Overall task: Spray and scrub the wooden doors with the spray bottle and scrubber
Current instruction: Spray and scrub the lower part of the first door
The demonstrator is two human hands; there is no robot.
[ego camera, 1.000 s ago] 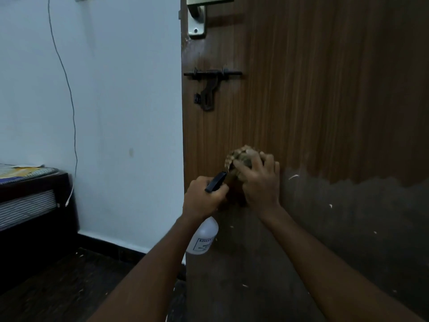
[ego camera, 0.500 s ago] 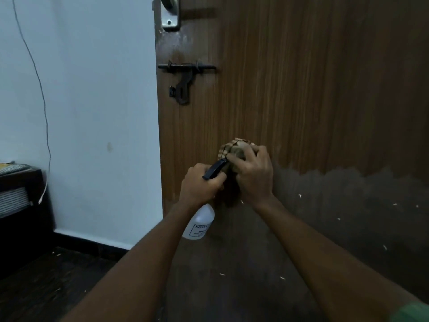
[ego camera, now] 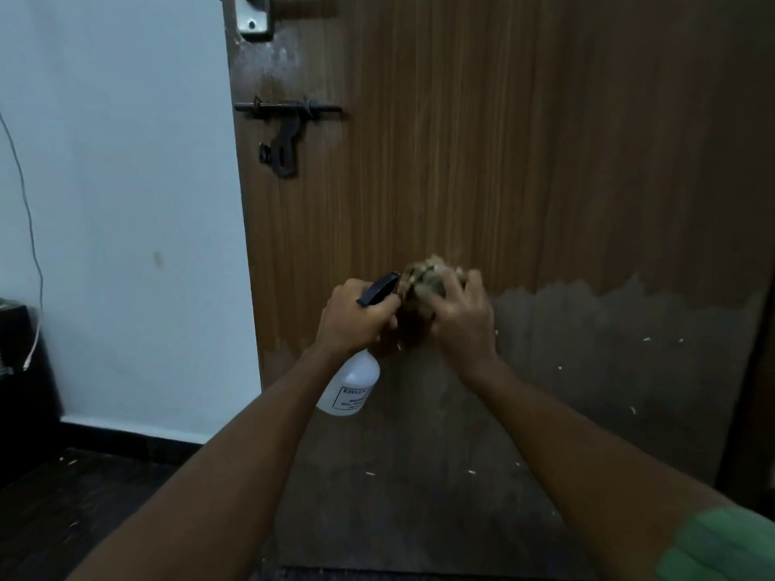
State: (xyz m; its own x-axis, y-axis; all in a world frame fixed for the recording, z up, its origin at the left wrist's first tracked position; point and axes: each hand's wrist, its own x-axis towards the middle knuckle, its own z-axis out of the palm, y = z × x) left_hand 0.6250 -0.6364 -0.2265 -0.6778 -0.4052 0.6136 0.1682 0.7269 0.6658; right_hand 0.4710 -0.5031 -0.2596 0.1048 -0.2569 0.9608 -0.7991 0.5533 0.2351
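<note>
The wooden door (ego camera: pixel 482 140) fills the middle and right of the head view; its lower part is darker and looks wet. My left hand (ego camera: pixel 354 320) grips the neck of a white spray bottle (ego camera: pixel 350 387), whose black nozzle (ego camera: pixel 377 288) points toward the door. Just to its right, my right hand (ego camera: pixel 459 316) holds a brownish fibrous scrubber (ego camera: pixel 423 278) pressed against the door at the edge of the wet patch. The scrubber and right hand are blurred.
A black sliding latch (ego camera: pixel 287 132) and a metal handle plate (ego camera: pixel 253 18) sit on the door's left edge. A white wall (ego camera: pixel 117 203) with a hanging cable (ego camera: pixel 25 211) lies left. Dark furniture (ego camera: pixel 21 371) stands at far left. The dark floor (ego camera: pixel 84 496) carries small light flecks.
The camera view has shifted right, so the door edge and furniture sit further left in frame. My right hand with the scrubber has moved slightly on the door; the left keeps its hold on the bottle.
</note>
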